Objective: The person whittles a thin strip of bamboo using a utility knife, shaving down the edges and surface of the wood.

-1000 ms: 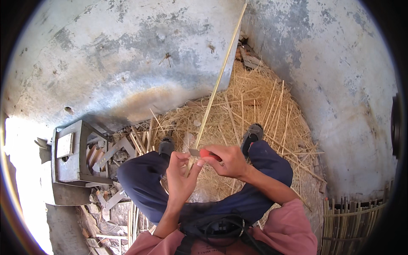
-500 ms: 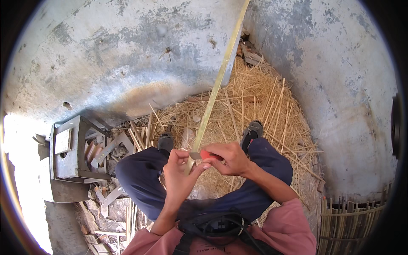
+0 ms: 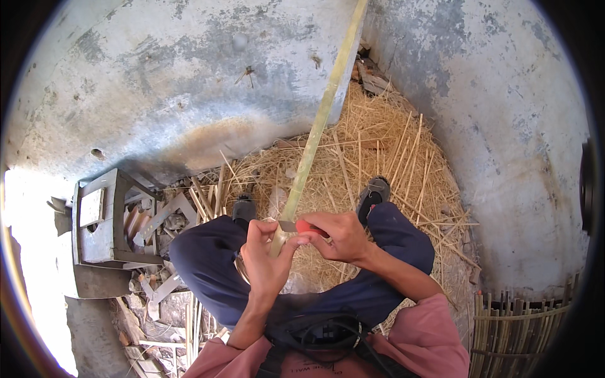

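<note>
A long, pale green-yellow bamboo strip (image 3: 315, 135) runs from between my knees up toward the wall's corner at the top. My left hand (image 3: 268, 261) pinches its near end between thumb and fingers. Closed around the red handle of a knife (image 3: 306, 227) is my right hand (image 3: 343, 236). The short, flat blade lies across the strip, just beside my left fingers. My left thumb reaches to the right thumb, close under the handle. Part of the handle is hidden inside my right fist.
Straw-like shavings and thin sticks (image 3: 403, 164) cover the floor around my shoes. At left, a worn wooden stool (image 3: 104, 220) lies among wood scraps. Worn walls (image 3: 504, 126) rise ahead and on the right. A stick-woven basket (image 3: 517, 334) stands at lower right.
The bamboo strip has shifted slightly left near my hands. The blade and both hands have moved a little with it, still gripping as before.
</note>
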A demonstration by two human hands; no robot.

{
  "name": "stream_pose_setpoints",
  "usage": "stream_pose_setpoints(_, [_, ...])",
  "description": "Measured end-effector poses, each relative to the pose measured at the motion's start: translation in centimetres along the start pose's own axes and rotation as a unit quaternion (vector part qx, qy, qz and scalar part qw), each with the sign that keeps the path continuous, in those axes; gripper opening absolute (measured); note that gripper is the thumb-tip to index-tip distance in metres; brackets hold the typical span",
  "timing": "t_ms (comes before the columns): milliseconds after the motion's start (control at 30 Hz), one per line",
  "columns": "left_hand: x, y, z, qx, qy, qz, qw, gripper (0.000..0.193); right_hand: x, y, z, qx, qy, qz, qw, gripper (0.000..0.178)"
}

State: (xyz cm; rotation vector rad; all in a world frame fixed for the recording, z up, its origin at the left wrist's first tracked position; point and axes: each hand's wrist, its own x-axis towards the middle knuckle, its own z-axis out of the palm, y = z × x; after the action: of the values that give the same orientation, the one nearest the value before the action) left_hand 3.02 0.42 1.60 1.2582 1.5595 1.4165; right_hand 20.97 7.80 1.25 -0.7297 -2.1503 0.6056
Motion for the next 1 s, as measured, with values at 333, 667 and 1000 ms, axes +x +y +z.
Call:
stream_pose_setpoints(333, [-0.2, -0.6, 0.0, 0.006, 0.012, 0.019, 1.000, 0.043, 0.2, -1.1, 0.2, -0.024, 0.030, 0.016, 0.999, 0.026])
stream_pose_setpoints(667, [0.1, 0.9, -0.4, -0.107, -0.042, -0.049, 0.992, 0.049, 0.0, 0.8, -0.1, 0.050, -0.022, -0.002, 0.999, 0.025])
stream_pose_setpoints(1000, [-0.2, 0.8, -0.4, -0.146, -0.037, -0.047, 0.987, 0.046, 0.3, 0.0, -0.1, 0.030, 0.002, -0.025, 0.999, 0.026])
